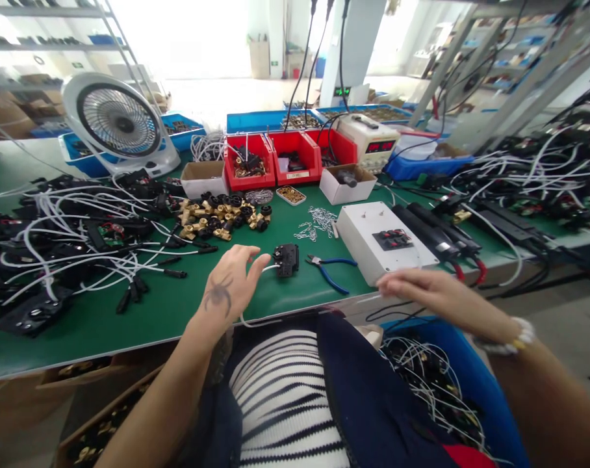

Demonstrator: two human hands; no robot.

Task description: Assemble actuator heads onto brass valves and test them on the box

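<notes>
My left hand (232, 278) is just left of a small black plastic module (286, 260) on the green bench. Its thumb and fingers are apart, and the thumb tip is close to the module's white cable (267, 275). Whether the thumb touches that cable I cannot tell. Over the front right edge of a white box (368, 234) with a black terminal block (395, 239) hovers my right hand (422, 290). Its fingers are stretched out, with nothing visible in them. Between module and box lie blue-handled cutters (331, 265), jaws toward the module.
Cabled black modules (95, 227) crowd the left. Brass fittings (221, 214) and small metal pins (319, 222) lie mid-bench before red bins (295, 159). A fan (122, 123) stands back left, a power supply (366, 140) behind. Below right is a blue crate (494, 396).
</notes>
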